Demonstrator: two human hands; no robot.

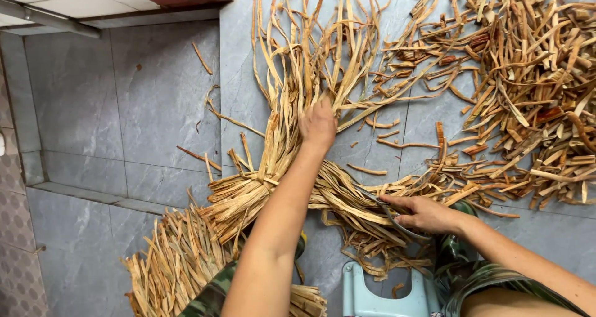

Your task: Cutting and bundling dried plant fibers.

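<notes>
Grey floor tiles [155, 100] lie under heaps of dry tan strips. Long strips [304, 62] fan out ahead, and the left hand [318, 126] reaches into them, fingers curled down among the strands, seemingly gripping some. A tied bundle [248, 199] lies beside the left forearm, with a sheaf [174, 261] below it. The right hand [422, 213] is closed around the handles of scissors [394, 216], the blades pointing into strips beside the bundle. A pile of short cut pieces [534, 81] spreads at right. A pale blue stool [382, 295] shows at the bottom edge.
</notes>
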